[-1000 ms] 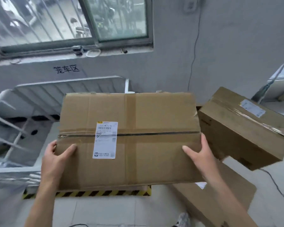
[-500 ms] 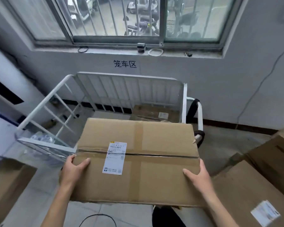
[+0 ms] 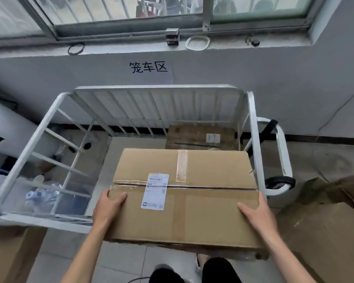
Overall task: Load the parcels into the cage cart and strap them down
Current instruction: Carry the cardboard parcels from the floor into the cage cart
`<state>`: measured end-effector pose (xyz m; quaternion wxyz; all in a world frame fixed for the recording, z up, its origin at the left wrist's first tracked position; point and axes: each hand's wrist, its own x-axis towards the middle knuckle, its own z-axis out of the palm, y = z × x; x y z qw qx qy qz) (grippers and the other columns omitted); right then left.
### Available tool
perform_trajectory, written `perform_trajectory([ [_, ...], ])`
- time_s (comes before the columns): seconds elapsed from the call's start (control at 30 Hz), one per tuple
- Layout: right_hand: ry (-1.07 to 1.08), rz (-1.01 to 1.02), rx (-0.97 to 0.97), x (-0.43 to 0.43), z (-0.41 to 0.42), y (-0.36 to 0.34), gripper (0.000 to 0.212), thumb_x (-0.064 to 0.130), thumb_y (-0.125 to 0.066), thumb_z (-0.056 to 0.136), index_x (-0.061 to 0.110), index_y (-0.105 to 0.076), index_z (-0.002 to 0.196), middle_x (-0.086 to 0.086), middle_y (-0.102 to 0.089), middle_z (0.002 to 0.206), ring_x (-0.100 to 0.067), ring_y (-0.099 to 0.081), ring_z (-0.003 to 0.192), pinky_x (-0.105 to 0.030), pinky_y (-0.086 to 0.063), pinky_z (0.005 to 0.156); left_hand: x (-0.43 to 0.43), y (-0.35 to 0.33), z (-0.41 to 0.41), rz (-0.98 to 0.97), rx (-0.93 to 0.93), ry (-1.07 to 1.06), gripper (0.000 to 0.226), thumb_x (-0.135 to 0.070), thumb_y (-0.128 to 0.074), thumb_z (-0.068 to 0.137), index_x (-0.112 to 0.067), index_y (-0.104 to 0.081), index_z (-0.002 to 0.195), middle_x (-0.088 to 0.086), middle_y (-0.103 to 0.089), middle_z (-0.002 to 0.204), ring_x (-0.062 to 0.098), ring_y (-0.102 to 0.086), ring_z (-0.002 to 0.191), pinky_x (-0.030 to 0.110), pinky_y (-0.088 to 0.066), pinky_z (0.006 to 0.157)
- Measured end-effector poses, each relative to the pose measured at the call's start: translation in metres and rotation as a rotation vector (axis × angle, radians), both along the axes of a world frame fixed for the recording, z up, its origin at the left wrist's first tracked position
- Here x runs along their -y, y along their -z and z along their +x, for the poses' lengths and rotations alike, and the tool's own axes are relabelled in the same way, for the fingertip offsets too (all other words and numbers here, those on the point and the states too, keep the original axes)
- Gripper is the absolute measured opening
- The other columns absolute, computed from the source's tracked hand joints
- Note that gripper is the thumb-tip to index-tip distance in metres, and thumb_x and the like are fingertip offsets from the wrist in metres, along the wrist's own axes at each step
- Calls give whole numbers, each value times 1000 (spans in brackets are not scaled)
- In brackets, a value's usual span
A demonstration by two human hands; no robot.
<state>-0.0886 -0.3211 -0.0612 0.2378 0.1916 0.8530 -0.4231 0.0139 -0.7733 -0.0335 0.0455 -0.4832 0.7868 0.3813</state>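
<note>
Hands clamp a large cardboard parcel (image 3: 213,213) from either side at the open near end of a white cage cart (image 3: 157,88). The left hand (image 3: 108,207) and the right hand (image 3: 258,215) each grip a near corner, thumbs flat on the taped top, the other fingers hidden down the sides. The parcel is held level, its far edge reaching in over the cart's floor on the right-hand side; a white shipping label (image 3: 154,190) crosses the top seam. A smaller parcel (image 3: 192,135) already lies in the cart's far right corner, against the barred back wall. A black strap (image 3: 279,182) wraps the looped handle (image 3: 282,152) on the cart's right. More cartons (image 3: 325,231) stand on the floor to the right, another carton (image 3: 8,252) to the left. Black characters (image 3: 148,67) mark the grey wall under a barred window (image 3: 131,9).
</note>
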Motion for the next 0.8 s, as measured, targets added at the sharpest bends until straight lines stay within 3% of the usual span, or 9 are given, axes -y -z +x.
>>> perform_trajectory([
  [0.13, 69, 29, 12, 17, -34, 25, 83, 34, -78, 83, 22, -34, 152, -3, -55, 144, -28, -55, 127, -38, -44, 100, 19, 50, -54, 72, 6, 44, 72, -62, -70, 62, -22, -58, 121, 5, -70, 112, 29, -66, 101, 48, -50, 97],
  [0.3, 157, 22, 116, 35, -62, 97, 83, 32, -79, 82, 21, -34, 151, -6, -57, 140, -29, -57, 123, -50, -47, 104, 40, 133, -115, 99, 49, 126, 67, -48, -76, 77, -18, -52, 131, 8, -67, 122, 27, -64, 103, 42, -49, 91],
  [0.53, 221, 67, 240, 48, -59, 213, 80, 25, -81, 81, 22, -38, 148, -5, -61, 135, -20, -58, 108, -33, -43, 91, 51, 256, -114, 190, 187, 187, 61, -45, -76, 80, -17, -49, 127, 7, -65, 121, 28, -63, 106, 44, -50, 95],
  [0.67, 183, 107, 292, 48, -56, 279, 83, 27, -79, 84, 19, -33, 153, -6, -55, 143, -28, -54, 128, -41, -43, 105, 54, 325, -109, 195, 264, 228, 66, -53, -71, 76, -15, -52, 127, 8, -65, 121, 29, -62, 107, 46, -49, 97],
  [0.8, 177, 136, 264, 45, -62, 342, 77, 28, -78, 85, 25, -36, 149, -3, -57, 140, -27, -55, 126, -45, -43, 104, 51, 394, -109, 177, 247, 244, 55, -46, -74, 83, -18, -51, 124, 9, -64, 122, 24, -59, 100, 38, -47, 88],
])
